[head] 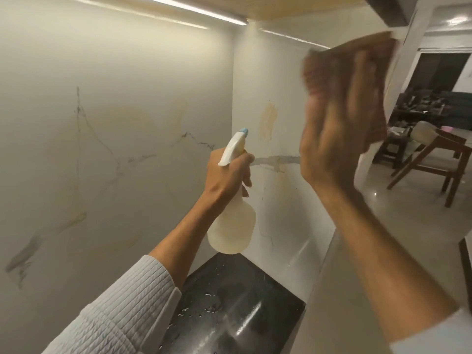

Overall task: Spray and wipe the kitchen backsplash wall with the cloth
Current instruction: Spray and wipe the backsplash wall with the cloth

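Brown cloth [357, 80] is pressed, apparently flat, by the right hand [332, 139] against the backsplash wall [275, 80], right of the yellowish stain [268, 121]; the spray bottle [232, 215] is gripped by the left hand [229, 172].

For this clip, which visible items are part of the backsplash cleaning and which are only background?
Part of the job:
- spray bottle, held in the left hand
- brown cloth, held in the right hand
- backsplash wall, with a yellowish stain

Background:
- wet black countertop
- wooden chair
- under-cabinet light strip
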